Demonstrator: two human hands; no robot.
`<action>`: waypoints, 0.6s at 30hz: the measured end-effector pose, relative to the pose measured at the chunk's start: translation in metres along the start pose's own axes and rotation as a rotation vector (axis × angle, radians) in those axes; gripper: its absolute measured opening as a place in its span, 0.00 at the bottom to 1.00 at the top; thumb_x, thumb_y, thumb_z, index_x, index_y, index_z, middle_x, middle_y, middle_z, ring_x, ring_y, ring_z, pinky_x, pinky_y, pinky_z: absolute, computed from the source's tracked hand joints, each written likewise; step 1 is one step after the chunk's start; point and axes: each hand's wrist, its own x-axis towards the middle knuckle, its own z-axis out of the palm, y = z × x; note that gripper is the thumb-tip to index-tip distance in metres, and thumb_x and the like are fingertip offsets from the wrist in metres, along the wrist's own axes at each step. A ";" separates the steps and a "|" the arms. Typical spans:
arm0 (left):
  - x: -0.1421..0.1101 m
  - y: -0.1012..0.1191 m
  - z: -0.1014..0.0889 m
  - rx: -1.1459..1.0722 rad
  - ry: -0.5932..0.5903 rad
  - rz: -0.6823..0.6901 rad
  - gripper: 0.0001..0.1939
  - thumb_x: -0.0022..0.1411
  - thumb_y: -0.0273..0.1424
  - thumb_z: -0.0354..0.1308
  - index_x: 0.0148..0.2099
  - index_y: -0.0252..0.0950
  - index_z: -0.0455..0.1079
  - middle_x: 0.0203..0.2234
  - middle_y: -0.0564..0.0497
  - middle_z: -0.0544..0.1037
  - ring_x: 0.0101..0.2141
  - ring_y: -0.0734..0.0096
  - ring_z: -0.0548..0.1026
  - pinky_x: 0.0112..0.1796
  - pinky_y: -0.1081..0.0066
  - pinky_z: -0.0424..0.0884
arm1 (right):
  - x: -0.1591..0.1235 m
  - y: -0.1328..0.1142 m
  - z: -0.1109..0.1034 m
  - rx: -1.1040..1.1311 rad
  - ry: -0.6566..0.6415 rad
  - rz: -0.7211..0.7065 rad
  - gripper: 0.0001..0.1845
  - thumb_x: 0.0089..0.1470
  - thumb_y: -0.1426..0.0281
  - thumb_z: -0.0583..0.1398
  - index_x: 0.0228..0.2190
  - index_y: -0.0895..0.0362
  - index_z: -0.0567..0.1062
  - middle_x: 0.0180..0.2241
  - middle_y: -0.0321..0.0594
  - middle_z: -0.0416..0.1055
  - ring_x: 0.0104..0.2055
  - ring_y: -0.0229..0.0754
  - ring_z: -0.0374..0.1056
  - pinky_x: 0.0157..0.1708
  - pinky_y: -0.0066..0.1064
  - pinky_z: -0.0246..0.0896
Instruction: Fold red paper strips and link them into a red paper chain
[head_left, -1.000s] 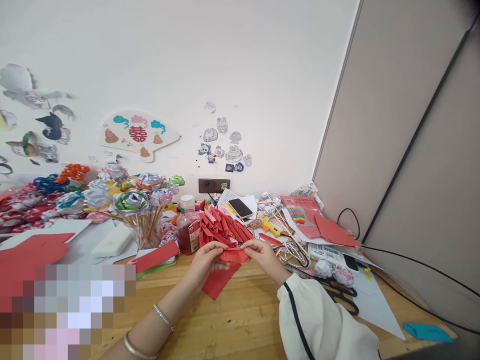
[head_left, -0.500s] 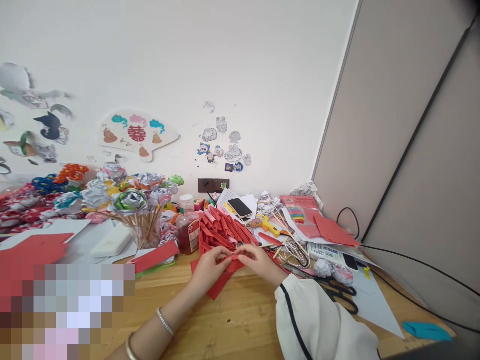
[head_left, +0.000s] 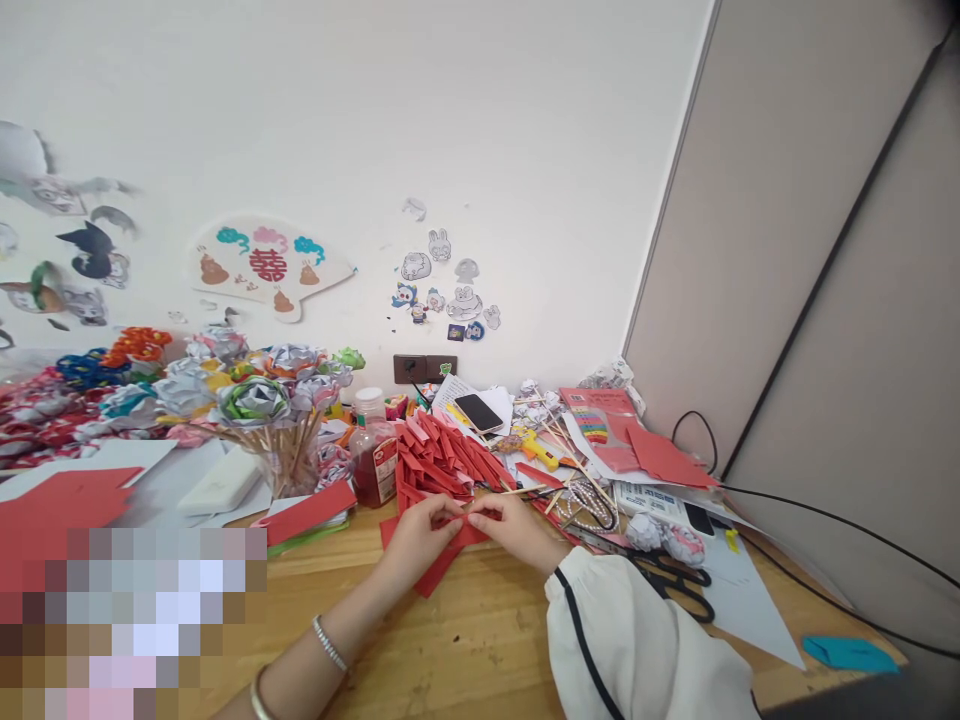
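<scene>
Fingertips of my left hand [head_left: 424, 530] and my right hand [head_left: 513, 528] are pinched close together around a small red paper strip [head_left: 466, 515], mostly hidden by the fingers. Flat red paper [head_left: 435, 577] lies on the table just beneath them. Right behind my hands is a heap of folded red paper strips [head_left: 446, 455]. A bottle of red liquid [head_left: 373, 465] stands to the left of that heap.
Paper flowers [head_left: 256, 402] and a holder of wooden sticks [head_left: 292, 460] crowd the left. A phone [head_left: 478, 413], yellow glue gun [head_left: 541, 451], bead string [head_left: 589, 508] and black-handled scissors [head_left: 679, 580] lie behind and right on the wooden table [head_left: 450, 660].
Both hands stay pinched at nearly the same spot, with the right fingers shifted slightly left toward the left ones. The whole view has shifted a little.
</scene>
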 end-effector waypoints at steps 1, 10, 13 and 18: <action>0.000 0.001 0.000 -0.013 0.011 -0.010 0.07 0.44 0.31 0.56 0.27 0.33 0.67 0.24 0.49 0.75 0.28 0.68 0.71 0.30 0.72 0.66 | 0.000 0.000 0.000 0.000 0.002 -0.004 0.11 0.47 0.64 0.55 0.30 0.56 0.74 0.29 0.37 0.71 0.32 0.40 0.63 0.32 0.28 0.56; 0.002 0.001 -0.004 -0.004 -0.009 -0.045 0.06 0.44 0.32 0.56 0.22 0.33 0.66 0.17 0.53 0.71 0.21 0.74 0.68 0.23 0.76 0.63 | 0.000 0.004 -0.004 -0.094 -0.004 -0.015 0.10 0.48 0.64 0.55 0.26 0.56 0.73 0.24 0.35 0.69 0.28 0.37 0.61 0.28 0.26 0.53; 0.002 0.003 -0.006 0.001 0.014 -0.041 0.07 0.43 0.32 0.56 0.22 0.33 0.66 0.17 0.54 0.71 0.20 0.74 0.68 0.23 0.76 0.63 | 0.003 -0.001 -0.010 -0.132 0.011 -0.044 0.11 0.48 0.64 0.54 0.24 0.57 0.73 0.22 0.35 0.67 0.26 0.36 0.60 0.25 0.25 0.51; 0.003 0.008 -0.009 -0.017 0.033 -0.061 0.07 0.42 0.33 0.57 0.21 0.34 0.65 0.16 0.54 0.71 0.20 0.74 0.69 0.23 0.76 0.63 | 0.004 -0.006 -0.022 -0.137 -0.002 -0.058 0.14 0.49 0.64 0.53 0.22 0.59 0.71 0.20 0.34 0.65 0.23 0.34 0.59 0.23 0.24 0.50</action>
